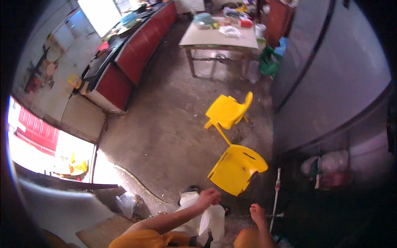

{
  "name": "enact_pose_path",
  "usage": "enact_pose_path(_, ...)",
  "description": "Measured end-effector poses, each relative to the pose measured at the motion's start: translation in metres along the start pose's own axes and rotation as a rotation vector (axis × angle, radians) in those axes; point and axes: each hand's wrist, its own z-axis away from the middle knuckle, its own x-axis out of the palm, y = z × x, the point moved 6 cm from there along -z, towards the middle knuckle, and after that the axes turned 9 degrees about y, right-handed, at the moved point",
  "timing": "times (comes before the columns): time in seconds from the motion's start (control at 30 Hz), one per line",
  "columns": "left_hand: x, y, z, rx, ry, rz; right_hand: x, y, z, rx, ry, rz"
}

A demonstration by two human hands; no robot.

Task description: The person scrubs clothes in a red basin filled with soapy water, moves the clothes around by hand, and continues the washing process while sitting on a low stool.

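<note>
My left hand [209,198] hangs over my light trousers, its fingers loosely curled; whether anything is in it cannot be told. To its right, my right hand [257,213] is raised above the dark floor, with its fingers bent and no object seen in it. Ahead of both hands is a yellow plastic chair [232,173], seen from above, with a slot in its backrest. A second yellow plastic chair [225,110] stands just beyond it. Neither hand touches a chair.
A table [217,42] bearing bowls and bags stands far ahead. A counter with red doors [145,40] runs along the left wall. A hose [136,179] lies on the floor near a clear plastic bag [127,203]. Grey panels [335,71] line the right, near a white pipe [275,198].
</note>
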Motion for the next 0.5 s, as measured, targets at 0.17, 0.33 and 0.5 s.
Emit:
enact_pose_path(0.17,-0.019,0.056,0.053,0.042,-0.120,0.142,0.010,-0.162,0.005,0.013,-0.135,-0.510)
enact_pose_path(0.33,-0.132,0.091,0.079,0.192,-0.046,0.093,0.079,-0.337,0.025,-0.159,-0.293,-0.408)
enact_pose_path(0.5,-0.337,0.117,0.118,0.355,0.485,0.021,0.234,-0.491,0.072,-0.611,-0.738,-0.198)
